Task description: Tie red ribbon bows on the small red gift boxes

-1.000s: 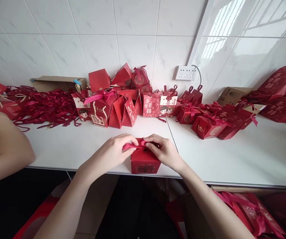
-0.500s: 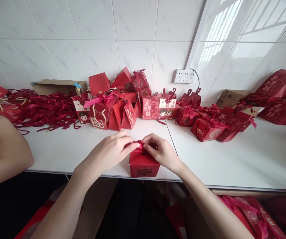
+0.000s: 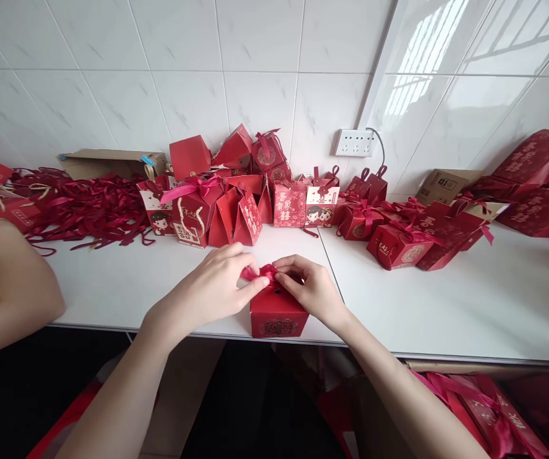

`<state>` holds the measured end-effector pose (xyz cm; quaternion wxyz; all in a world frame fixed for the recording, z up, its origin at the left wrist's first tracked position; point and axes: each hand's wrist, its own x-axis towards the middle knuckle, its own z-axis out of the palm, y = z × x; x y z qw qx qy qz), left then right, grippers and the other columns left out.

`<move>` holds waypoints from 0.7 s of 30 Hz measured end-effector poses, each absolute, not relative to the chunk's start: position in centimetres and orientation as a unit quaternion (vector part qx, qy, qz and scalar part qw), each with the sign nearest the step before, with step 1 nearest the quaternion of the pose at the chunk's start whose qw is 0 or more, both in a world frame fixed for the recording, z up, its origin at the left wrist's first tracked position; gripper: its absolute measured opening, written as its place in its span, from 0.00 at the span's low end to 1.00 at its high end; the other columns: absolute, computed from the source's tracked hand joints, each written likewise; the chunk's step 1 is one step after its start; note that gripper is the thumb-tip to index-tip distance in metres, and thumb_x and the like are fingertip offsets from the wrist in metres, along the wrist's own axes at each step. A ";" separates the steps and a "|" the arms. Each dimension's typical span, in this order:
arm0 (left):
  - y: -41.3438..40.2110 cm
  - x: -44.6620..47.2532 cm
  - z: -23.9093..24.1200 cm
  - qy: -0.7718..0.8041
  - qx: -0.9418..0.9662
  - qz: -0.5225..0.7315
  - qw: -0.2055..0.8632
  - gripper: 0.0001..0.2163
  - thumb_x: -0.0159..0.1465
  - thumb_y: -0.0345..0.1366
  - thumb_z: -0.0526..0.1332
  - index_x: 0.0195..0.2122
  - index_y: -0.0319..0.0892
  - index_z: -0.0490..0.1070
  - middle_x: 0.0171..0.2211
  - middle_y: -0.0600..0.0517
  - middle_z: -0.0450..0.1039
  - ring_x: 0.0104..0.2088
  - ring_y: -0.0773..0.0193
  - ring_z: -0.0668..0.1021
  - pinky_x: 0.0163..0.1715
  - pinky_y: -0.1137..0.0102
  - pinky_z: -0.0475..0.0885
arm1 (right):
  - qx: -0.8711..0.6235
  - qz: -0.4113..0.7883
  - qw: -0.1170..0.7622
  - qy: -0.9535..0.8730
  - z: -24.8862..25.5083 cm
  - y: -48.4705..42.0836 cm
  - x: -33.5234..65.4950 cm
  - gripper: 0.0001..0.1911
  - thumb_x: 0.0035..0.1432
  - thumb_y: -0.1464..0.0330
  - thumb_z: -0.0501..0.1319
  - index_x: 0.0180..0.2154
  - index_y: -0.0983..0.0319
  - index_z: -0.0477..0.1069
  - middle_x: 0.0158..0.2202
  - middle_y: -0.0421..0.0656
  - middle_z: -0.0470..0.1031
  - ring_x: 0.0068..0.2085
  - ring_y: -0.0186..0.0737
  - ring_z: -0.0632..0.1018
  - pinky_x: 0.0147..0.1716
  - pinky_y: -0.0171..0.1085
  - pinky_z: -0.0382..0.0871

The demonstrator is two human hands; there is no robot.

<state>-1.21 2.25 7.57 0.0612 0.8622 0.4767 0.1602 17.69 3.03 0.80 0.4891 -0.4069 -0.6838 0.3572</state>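
A small red gift box (image 3: 280, 313) with a dark printed emblem on its front stands at the table's front edge. On its top sits a red satin ribbon (image 3: 268, 273), gathered at the middle. My left hand (image 3: 226, 280) pinches the ribbon from the left, thumb on the gathered part. From the other side my right hand (image 3: 310, 285) grips it between thumb and fingers. A small dark hole shows in the box lid beside my right thumb. The fingers partly cover the ribbon, so I cannot tell how it is tied.
Red gift boxes (image 3: 192, 210) stand in a group along the wall, with more boxes (image 3: 401, 245) to the right. A heap of dark red ribbons (image 3: 97, 210) lies at the left, by another person's arm (image 3: 20, 287). A carton of ribboned boxes (image 3: 489, 408) sits below the table's right edge.
My left fingers have lifted and opened a little, showing more of the ribbon between the hands. The right hand keeps its grip. The view has shifted slightly.
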 end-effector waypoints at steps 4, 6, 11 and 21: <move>2.8 -0.8 8.2 0.446 0.882 0.144 0.055 0.14 0.67 0.38 0.47 0.29 0.43 0.68 0.34 0.52 0.67 0.35 0.62 0.72 0.36 0.69 0.65 | -0.404 0.346 0.489 -0.691 1.0 3.3 17.9 0.07 0.56 0.72 0.58 0.38 0.61 0.72 0.35 0.41 0.80 0.37 0.35 0.80 0.38 0.33 0.73; 3.1 -0.5 8.5 0.436 0.887 0.143 0.057 0.14 0.67 0.39 0.48 0.29 0.43 0.68 0.33 0.52 0.68 0.33 0.63 0.72 0.34 0.69 0.64 | -0.405 0.339 0.487 -0.695 1.1 3.4 17.9 0.07 0.56 0.72 0.58 0.38 0.61 0.72 0.35 0.41 0.80 0.36 0.35 0.80 0.38 0.33 0.73; 3.3 0.0 9.3 0.431 0.877 0.164 0.135 0.12 0.65 0.43 0.51 0.34 0.45 0.70 0.31 0.55 0.72 0.27 0.66 0.72 0.27 0.73 0.64 | -0.411 0.320 0.463 -0.718 1.3 3.3 18.0 0.07 0.56 0.73 0.57 0.36 0.61 0.72 0.34 0.41 0.79 0.34 0.34 0.79 0.36 0.34 0.72; 2.7 -1.5 8.8 0.419 0.887 0.131 0.142 0.09 0.61 0.32 0.53 0.35 0.48 0.73 0.38 0.55 0.73 0.30 0.67 0.75 0.30 0.75 0.66 | -0.411 0.331 0.468 -0.709 0.4 3.4 18.1 0.06 0.57 0.70 0.57 0.37 0.61 0.71 0.34 0.42 0.79 0.33 0.35 0.79 0.36 0.35 0.72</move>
